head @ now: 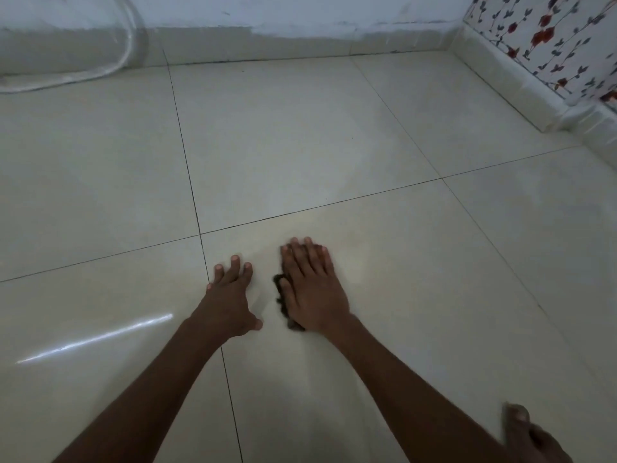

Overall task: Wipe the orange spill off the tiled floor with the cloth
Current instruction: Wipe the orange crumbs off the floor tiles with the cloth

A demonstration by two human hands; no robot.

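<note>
A dark, crumpled cloth [282, 300] lies on the glossy cream tiled floor [367, 128], almost wholly hidden beneath the right hand [312, 289]; only a ragged dark edge shows along the thumb side and near the wrist. That hand lies palm down on the cloth with its fingers [309, 259] straight and close together, pressing flat rather than curling round it. A faint yellowish-orange smear [360, 248] tints the tile around and beyond the fingertips. Just beside it, the left hand [230, 295] rests on the bare tile with fingers spread and straight, holding nothing, touching a dark grout line [200, 235]. A bare foot [531, 439] shows at the lower right. A pale hose [100, 68] curves by the far wall.
</note>
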